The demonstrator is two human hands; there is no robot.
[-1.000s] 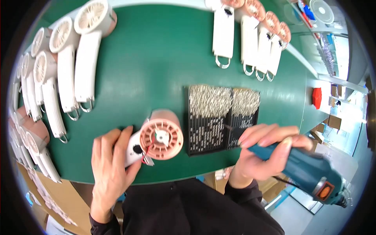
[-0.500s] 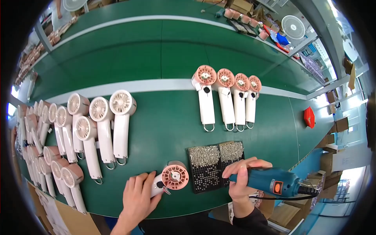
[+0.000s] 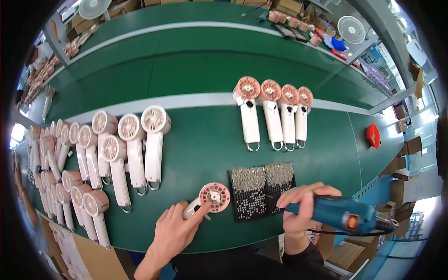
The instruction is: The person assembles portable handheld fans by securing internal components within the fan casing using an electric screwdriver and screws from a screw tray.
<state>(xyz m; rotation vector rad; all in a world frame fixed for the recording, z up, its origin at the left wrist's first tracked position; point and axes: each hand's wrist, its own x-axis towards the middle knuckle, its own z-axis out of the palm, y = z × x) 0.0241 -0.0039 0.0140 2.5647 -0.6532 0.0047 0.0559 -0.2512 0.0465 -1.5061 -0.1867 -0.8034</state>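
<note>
My left hand [image 3: 175, 229] is closed around the white handle of a handheld fan [image 3: 223, 208], its index finger reaching up to the edge of the pink head. That head faces up with no front cover, and a pale hub shows in its middle. My right hand [image 3: 302, 210] grips a teal electric screwdriver [image 3: 333, 213] lying sideways, its cord end to the right and its narrow end toward the trays. Between the hands sit two black screw trays [image 3: 242, 217], side by side, with many small silver screws heaped at the far part and others standing in holes.
Several pink-headed fans [image 3: 249, 122] lie in a row beyond the trays. Many covered white fans [image 3: 153, 154] crowd the left side of the green table [image 3: 196, 154]. At the right lies a red container [image 3: 373, 136]. A pale rail [image 3: 186, 100] crosses behind.
My left index finger has stretched forward onto the fan's head, and the wires seen beside it are now mostly covered. The screwdriver has shifted slightly right. The whole view has moved a little.
</note>
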